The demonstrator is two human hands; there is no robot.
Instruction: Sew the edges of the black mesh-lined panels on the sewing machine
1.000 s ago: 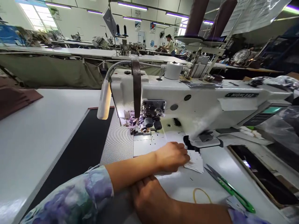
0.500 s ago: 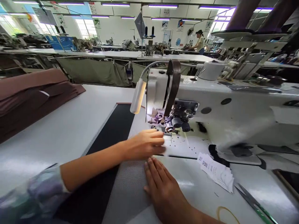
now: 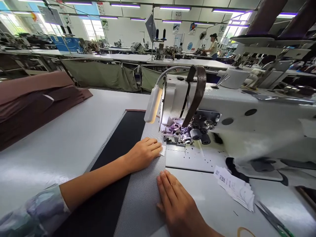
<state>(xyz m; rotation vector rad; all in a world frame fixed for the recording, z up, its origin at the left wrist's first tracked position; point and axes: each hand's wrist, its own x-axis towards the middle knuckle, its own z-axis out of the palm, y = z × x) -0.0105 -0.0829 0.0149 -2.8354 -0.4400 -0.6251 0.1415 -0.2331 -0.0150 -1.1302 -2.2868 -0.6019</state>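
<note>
My left hand [image 3: 143,153] rests on the grey mesh strip of a black fabric panel [image 3: 138,197], fingers curled and pinching a small white label [image 3: 163,150] at the strip's edge. The label lies just left of the presser foot [image 3: 172,140] of the white sewing machine [image 3: 234,131]. Flat on the mesh edge nearer to me is my right hand [image 3: 177,204], its fingers stretched out and pressed together, holding nothing.
A stack of printed white labels [image 3: 234,187] lies right of the machine bed, with green-handled scissors [image 3: 274,219] and a rubber band [image 3: 245,232] beyond. Folded brown fabric [image 3: 32,102] is piled at far left. A gooseneck lamp [image 3: 153,103] hangs over the panel. A person [image 3: 213,46] works far behind.
My left hand left the label stack at the right, crossed to the needle area and now holds a label at the mesh edge. My right hand came out from under the arm and lies flat.
</note>
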